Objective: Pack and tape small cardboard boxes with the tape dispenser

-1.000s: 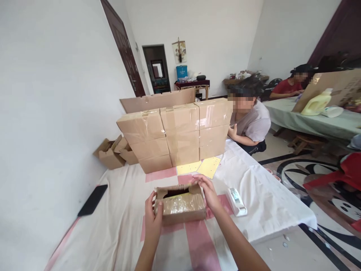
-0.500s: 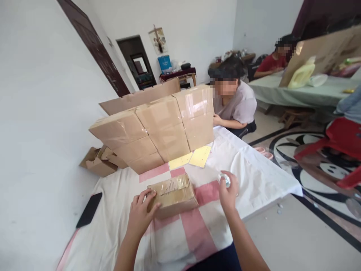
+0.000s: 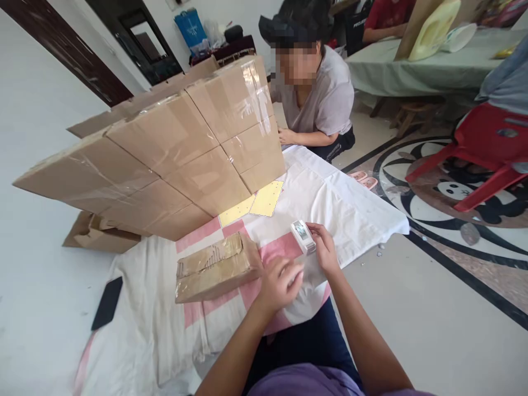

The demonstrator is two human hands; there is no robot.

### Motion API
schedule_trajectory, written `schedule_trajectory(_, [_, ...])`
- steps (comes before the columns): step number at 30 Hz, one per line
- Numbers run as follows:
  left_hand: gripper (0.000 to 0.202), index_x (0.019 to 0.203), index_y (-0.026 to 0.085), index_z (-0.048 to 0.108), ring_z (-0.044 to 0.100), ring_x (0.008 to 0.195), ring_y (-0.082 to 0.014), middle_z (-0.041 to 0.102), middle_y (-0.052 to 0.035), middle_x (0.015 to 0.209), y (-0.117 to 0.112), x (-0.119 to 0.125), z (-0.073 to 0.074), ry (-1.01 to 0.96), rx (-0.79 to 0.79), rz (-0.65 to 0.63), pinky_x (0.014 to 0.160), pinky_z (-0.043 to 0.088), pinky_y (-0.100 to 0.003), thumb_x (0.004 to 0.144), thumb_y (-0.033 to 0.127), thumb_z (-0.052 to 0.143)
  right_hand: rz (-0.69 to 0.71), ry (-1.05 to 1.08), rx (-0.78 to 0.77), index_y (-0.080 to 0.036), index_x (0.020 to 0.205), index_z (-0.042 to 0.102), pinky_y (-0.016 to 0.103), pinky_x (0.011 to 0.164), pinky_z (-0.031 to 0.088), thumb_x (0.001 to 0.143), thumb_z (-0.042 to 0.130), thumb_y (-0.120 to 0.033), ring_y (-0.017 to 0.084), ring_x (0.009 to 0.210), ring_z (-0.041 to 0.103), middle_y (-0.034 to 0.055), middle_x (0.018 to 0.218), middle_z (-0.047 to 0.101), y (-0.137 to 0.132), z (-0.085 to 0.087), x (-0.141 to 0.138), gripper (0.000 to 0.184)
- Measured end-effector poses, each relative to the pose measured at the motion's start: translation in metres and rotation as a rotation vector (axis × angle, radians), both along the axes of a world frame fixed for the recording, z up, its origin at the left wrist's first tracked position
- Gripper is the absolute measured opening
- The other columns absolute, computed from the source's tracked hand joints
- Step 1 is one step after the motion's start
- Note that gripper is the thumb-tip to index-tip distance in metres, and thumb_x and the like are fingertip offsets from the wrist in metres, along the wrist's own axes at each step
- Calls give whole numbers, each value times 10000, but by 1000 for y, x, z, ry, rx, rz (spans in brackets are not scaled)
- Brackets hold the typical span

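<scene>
My right hand [image 3: 325,250] is at the right side of a small white box [image 3: 303,236] with a dark greenish picture on its face. Its fingers grip the box's right edge, just over the cloth. My left hand [image 3: 282,281] hovers left of and nearer than the white box. Its fingers are loosely bent, apart and a little blurred, with nothing visible in them. Left of that hand, a taped brown cardboard box [image 3: 218,267] lies closed on the pink-and-white cloth [image 3: 152,297].
A tall wall of taped cardboard boxes [image 3: 177,159] stands at the back of the cloth. Two yellow sheets [image 3: 267,199] lie by its foot. A black phone-like slab [image 3: 107,302] rests at left. Behind the wall's right end crouches another person [image 3: 317,104]. A red chair [image 3: 490,143] stands at right.
My left hand has left the cardboard box and moved right, toward the white box. My right hand has turned, so the white box's face now shows. The view has tipped down and shifted.
</scene>
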State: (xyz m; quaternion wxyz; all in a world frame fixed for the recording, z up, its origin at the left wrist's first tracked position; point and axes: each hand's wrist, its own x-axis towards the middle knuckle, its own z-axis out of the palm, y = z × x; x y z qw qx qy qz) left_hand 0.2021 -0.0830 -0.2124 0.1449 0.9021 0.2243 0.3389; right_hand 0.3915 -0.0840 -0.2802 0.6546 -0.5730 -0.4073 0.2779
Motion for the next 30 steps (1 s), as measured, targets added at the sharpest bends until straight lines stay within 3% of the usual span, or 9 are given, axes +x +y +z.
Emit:
schedule_trajectory(2, [231, 1165, 262, 619, 605, 1069, -239, 630, -101, 1095, 18, 35, -11, -97, -268, 81, 917, 517, -403, 946, 225, 557, -12, 55, 8, -221, 1162, 644, 416, 972, 489, 942, 444, -280, 246, 1076, 636, 78, 1160, 694, 1, 1, 0, 303])
schedule_trajectory(5, [332, 1259, 230, 572, 515, 1256, -241, 549, -120, 1267, 55, 70, -30, -250, -469, 158, 1095, 420, -414, 931, 268, 599, -30, 72, 11, -226, 1150, 657, 406, 956, 492, 952, 446, -283, 241, 1056, 640, 67, 1143, 697, 1, 1, -1, 295])
schedule_trajectory(10, [226, 1160, 204, 611, 586, 1172, -201, 620, -91, 1196, 93, 86, -58, -293, -658, 55, 1031, 462, -347, 969, 291, 528, -32, 108, 7, -229, 1138, 665, 374, 933, 501, 946, 445, -271, 230, 1048, 648, 55, 1137, 702, 1, 1, -3, 295])
schedule_trajectory(14, [233, 1150, 204, 618, 589, 1165, -193, 629, -82, 1186, 94, 85, -65, -339, -685, 59, 1020, 459, -326, 994, 334, 503, -17, 97, 9, -237, 1099, 673, 377, 976, 483, 921, 449, -233, 236, 1105, 633, 51, 1190, 694, 1, 3, -3, 287])
schedule_trajectory(30, [272, 1031, 204, 670, 638, 1039, -175, 670, -65, 1083, 101, 88, -66, -406, -780, 86, 922, 490, -272, 1029, 347, 438, -60, -51, -33, -243, 991, 644, 398, 978, 485, 863, 517, -183, 245, 1164, 606, 67, 1222, 662, 3, 2, -7, 190])
